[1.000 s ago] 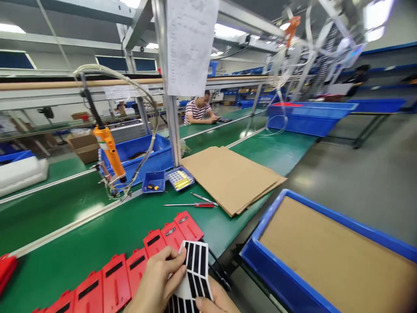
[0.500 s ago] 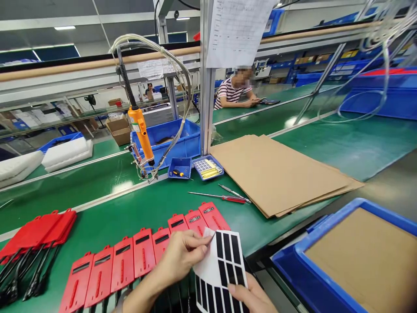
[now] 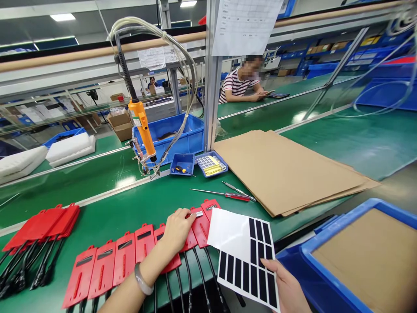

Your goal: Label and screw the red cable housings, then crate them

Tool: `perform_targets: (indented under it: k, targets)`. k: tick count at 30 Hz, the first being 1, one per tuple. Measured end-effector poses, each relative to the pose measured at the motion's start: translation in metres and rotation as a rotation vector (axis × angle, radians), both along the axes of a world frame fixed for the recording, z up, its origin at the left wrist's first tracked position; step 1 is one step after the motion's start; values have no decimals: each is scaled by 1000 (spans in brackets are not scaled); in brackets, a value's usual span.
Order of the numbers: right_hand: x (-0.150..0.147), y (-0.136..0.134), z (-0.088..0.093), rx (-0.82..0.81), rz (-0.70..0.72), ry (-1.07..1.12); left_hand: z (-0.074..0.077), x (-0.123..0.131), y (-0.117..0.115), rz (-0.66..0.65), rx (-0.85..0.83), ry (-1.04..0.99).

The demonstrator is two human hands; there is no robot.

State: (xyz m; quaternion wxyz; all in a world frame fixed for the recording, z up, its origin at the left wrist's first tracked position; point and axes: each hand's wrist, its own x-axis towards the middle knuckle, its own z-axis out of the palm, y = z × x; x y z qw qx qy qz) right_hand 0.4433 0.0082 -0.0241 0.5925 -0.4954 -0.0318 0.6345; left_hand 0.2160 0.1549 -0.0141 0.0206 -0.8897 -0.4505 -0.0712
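My left hand (image 3: pixel 178 229), with a bangle at the wrist, reaches over the row of red plastic housings (image 3: pixel 124 256). Its thumb and fingers pinch a small strip-shaped sticker (image 3: pixel 199 214), which looks pale in the light, at the window of the second housing from the right. I cannot tell whether the sticker touches the surface. My right hand (image 3: pixel 286 284) grips the lower right of a white sheet of black rectangular stickers (image 3: pixel 246 278); the sheet's upper left part is bare backing. Dark strips cover the windows of several housings to the left, and the rightmost housing (image 3: pixel 211 208) shows printed marks.
More red housings with black cables (image 3: pixel 45 226) lie stacked at left. Behind are a red-handled screwdriver (image 3: pixel 237 197), tweezers (image 3: pixel 235 188), small blue trays (image 3: pixel 182 165) and a hanging orange electric screwdriver (image 3: pixel 143 130). Cardboard sheets (image 3: pixel 293 174) and a blue bin (image 3: pixel 306 252) stand right. A co-worker sits beyond.
My left hand has left the sheet with a peeled sticker and moved up and left to a red housing. My right hand has shifted right with the sheet, now held flatter.
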Motion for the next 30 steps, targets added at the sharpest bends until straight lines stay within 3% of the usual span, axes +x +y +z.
perform_targets:
  k: [12, 22, 30]
  targets:
    - [-2, 0, -5, -59, 54, 60, -10, -2, 3, -29, -24, -81]
    - [-9, 4, 4, -113, -74, 121, -12, 3, 1, -64, 62, -7]
    - [-4, -2, -14, -74, -83, 196, -7, 13, -5, -152, 151, 140]
